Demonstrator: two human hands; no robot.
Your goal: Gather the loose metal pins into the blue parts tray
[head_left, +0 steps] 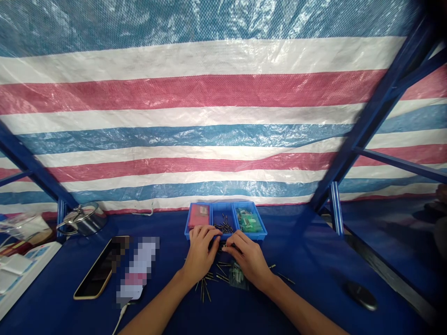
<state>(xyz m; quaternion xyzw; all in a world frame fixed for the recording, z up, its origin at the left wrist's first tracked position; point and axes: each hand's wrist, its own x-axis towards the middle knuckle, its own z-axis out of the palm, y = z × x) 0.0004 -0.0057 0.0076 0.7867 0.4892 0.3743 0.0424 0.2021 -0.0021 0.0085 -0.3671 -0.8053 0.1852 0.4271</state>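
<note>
Rods (222, 278) lie around a bag (238, 278) mid-tabletop (167, 307), with more in the middle compartment of the tray (257, 237) at the back edge. The right hand (249, 256) pinches a small piece (225, 246), mostly hidden; whether the left hand (200, 249) grips anything, I cannot tell. A mug (89, 219) stands near the back left corner, a mouse (361, 295) toward the right edge.

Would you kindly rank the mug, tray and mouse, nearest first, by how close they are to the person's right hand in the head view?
From the right hand:
1. Tray, just ahead.
2. Mouse, off to the right.
3. Mug, far to the left.
</note>
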